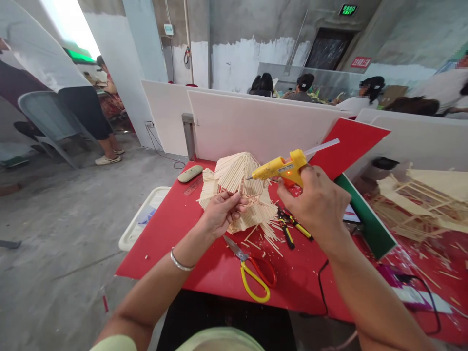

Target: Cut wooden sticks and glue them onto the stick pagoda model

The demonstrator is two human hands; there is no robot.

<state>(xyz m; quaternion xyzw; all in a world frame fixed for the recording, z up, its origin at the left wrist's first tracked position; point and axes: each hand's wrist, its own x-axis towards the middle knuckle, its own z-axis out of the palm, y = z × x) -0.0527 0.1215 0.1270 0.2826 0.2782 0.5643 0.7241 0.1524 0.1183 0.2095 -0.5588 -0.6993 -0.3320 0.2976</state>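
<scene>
My right hand [318, 202] grips a yellow hot glue gun [280, 167], its orange light lit and a clear glue stick sticking out of the back. The nozzle points left, close to the peaked roof of a model [239, 173] made of thin pale wooden sticks. Thumb and forefinger of my left hand [224, 212] are pinched together at the model's front edge; what lies between them is too small to make out. Scissors [252, 268] with red and yellow handles lie in front of the model. Yellow-and-black pliers [290, 226] rest to its right, beside loose sticks [270, 236].
A red board [164, 239] covers the table. At its back left lies a beige oblong object [190, 173]. A green panel [365, 219] and another stick structure [420, 200] stand right. White partitions [256, 119] rise behind. Black cable [320, 287] hangs near my right arm. Other people sit beyond.
</scene>
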